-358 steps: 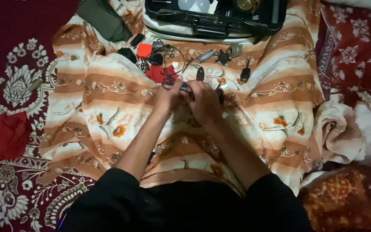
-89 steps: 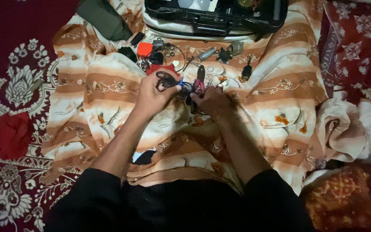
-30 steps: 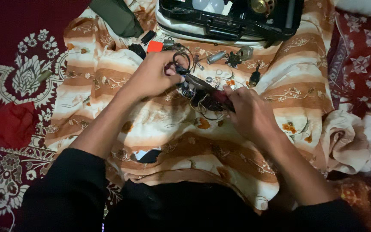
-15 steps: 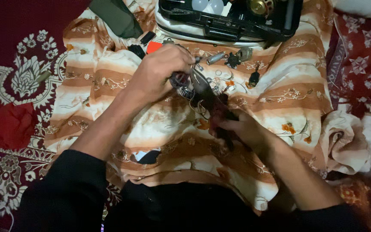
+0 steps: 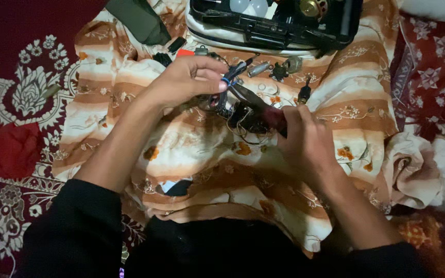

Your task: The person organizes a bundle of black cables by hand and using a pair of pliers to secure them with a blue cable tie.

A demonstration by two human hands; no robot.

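Sleeves of black frame the near edge, then my right hand point(image 5: 307, 141) closes around the red handles of the pliers point(image 5: 256, 103), drawn back toward me from half a second ago, jaws reaching into the wire bundle point(image 5: 233, 74). My left hand point(image 5: 191, 77) has lifted, pinching those blue-tied wires above the striped floral cloth point(image 5: 336, 108). Beyond lie scattered small parts and the black toolbox point(image 5: 274, 25).

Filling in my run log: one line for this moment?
left hand: pinches wires | right hand: grips pliers | pliers at wires | over striped cloth
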